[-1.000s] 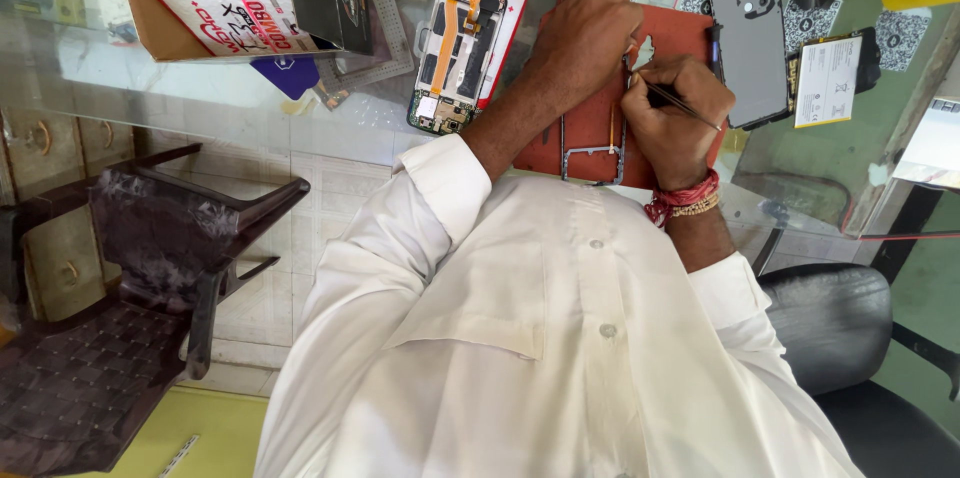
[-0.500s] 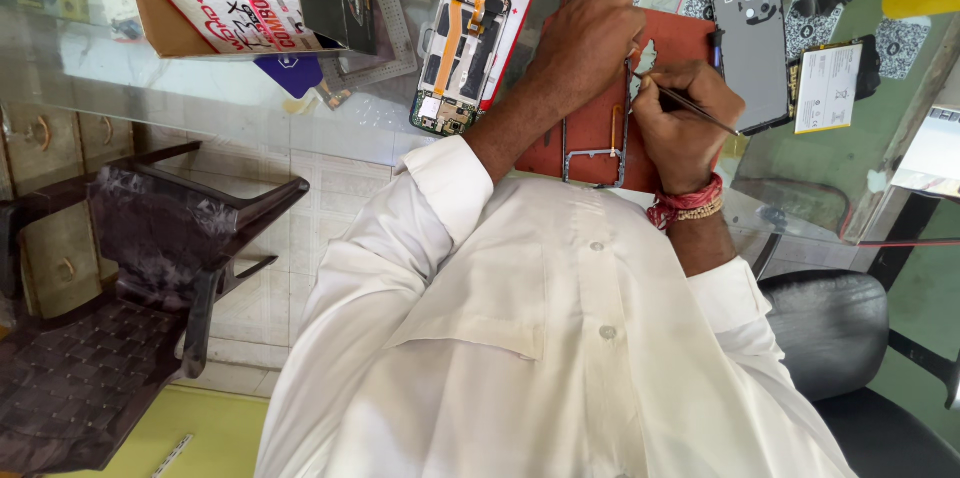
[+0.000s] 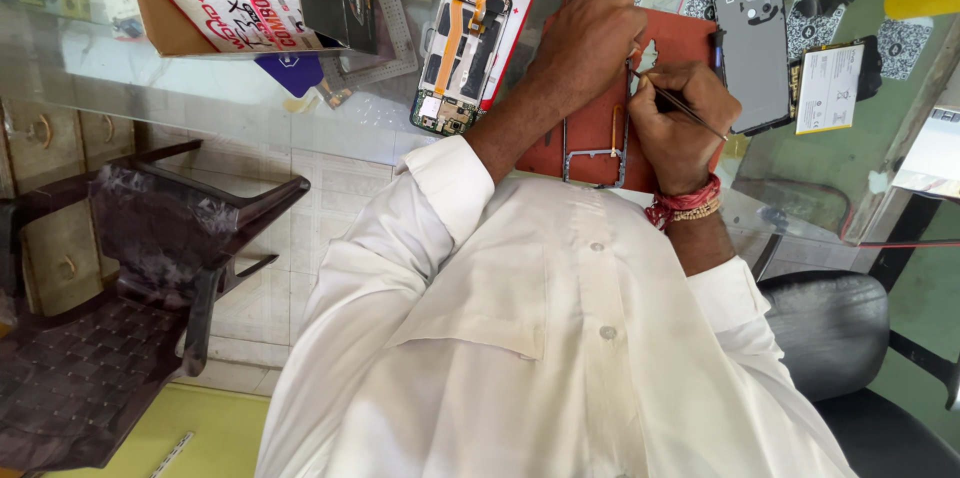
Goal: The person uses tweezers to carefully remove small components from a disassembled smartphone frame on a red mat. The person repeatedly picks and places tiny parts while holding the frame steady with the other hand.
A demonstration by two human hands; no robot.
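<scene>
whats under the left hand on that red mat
The left hand presses a thin dark phone frame onto the red mat. The frame's lower part shows below the hand; its upper part and the mat beneath the palm are covered.

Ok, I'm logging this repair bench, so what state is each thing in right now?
Left hand: pressed flat on the phone frame.
Right hand: gripping a thin pointed tool.
Phone frame: bare, lying on the red mat.
Opened phone: back off, insides showing.
Grey back cover: detached, lying apart.
Cardboard box: open.
</scene>
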